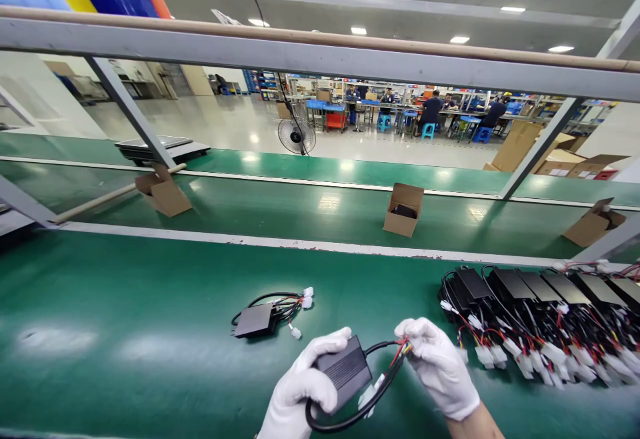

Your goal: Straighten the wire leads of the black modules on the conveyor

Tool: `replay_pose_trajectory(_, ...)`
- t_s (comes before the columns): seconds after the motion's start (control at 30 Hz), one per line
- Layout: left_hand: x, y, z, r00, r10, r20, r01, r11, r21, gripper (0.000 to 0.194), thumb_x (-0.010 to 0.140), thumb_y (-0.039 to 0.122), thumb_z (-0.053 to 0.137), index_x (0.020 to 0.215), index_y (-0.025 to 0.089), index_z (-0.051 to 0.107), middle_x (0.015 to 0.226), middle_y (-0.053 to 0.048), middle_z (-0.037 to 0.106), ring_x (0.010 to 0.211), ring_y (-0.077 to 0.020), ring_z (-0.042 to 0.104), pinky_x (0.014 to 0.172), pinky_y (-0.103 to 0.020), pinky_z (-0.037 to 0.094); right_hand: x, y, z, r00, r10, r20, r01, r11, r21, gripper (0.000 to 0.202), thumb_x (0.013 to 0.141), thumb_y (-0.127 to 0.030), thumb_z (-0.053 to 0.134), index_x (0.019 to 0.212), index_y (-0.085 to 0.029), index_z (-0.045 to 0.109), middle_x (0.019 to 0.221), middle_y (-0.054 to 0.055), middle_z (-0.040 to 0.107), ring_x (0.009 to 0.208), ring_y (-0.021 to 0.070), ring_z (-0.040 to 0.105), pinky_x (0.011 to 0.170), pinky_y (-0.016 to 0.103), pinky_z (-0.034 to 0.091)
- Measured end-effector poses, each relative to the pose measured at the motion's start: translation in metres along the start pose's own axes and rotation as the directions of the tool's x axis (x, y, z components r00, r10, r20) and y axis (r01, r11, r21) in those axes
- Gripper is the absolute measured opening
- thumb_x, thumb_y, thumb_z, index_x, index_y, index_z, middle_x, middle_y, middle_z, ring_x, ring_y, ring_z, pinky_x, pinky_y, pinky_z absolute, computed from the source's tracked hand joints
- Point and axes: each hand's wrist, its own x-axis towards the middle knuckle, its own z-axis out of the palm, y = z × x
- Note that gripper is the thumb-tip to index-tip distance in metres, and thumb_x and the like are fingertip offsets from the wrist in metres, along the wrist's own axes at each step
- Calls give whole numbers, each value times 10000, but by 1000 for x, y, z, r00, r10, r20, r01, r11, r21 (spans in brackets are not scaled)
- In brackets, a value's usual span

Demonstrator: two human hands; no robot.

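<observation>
In a white glove, my left hand [313, 375] grips a black ribbed controller box [345, 369] by its sides, above the green bench. A thick black cable [360, 412] loops from the box up to my right hand [435, 359], also gloved. Its fingers pinch the bundle of red, yellow and black wires [404, 347]; their tips partly hide the ends. White connectors [370, 395] hang below the bundle. A similar controller [255, 320] with white plugs lies on the bench to the left, beyond my hands.
Rows of black controllers [520, 285] with wires and white connectors cover the bench at right. Behind a white ledge [240, 240], small open cardboard boxes [404, 211] stand on a green conveyor belt [280, 209]. Frame posts [543, 149] rise beyond; people sit at far benches.
</observation>
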Motion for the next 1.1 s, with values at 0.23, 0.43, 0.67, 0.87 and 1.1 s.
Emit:
replay_pose_trajectory(0.23,1,-6,3,990,63,129,-85,981,175,188,716,199,789,565,212,678,1198,-87,646,1017,-385,647,879,-517,528,0,-2,1,1000,-3,-15,3,1000,-2,179,741,-336,782,838,-225,680,938,46,657,852,181,595,730,281,470)
replay_pose_trajectory(0.43,17,-23,3,991,-136,-4,135,985,108,295,801,261,740,1076,198,651,1099,-109,679,1031,-287,643,852,-393,562,3,-8,2,991,32,-133,-50,990,-132,317,763,-419,773,969,-192,691,766,21,642,668,146,571,650,273,468)
replay_pose_trajectory(0.67,17,-30,6,963,-269,-25,270,960,71,385,807,270,734,1128,121,584,1092,-128,652,838,-184,663,644,-252,587,9,-10,-9,970,16,-244,-103,931,-351,451,725,-515,765,1014,-176,694,786,34,665,663,163,582,627,282,494)
replay_pose_trajectory(0.87,16,-31,10,953,-301,-11,301,953,-22,432,817,302,734,1168,96,591,1039,-143,680,712,-137,649,579,-215,575,11,-6,-18,948,-130,-290,-54,832,-553,598,784,-633,641,1155,-164,647,933,87,706,850,224,646,828,355,524)
replay_pose_trajectory(1.1,21,-41,-2,894,-445,48,436,841,-320,416,659,405,857,929,131,699,891,-82,740,652,-185,703,492,-235,597,4,-2,-21,939,-236,-250,79,855,-512,532,857,-630,559,1145,-197,672,1078,122,704,916,240,675,830,371,557)
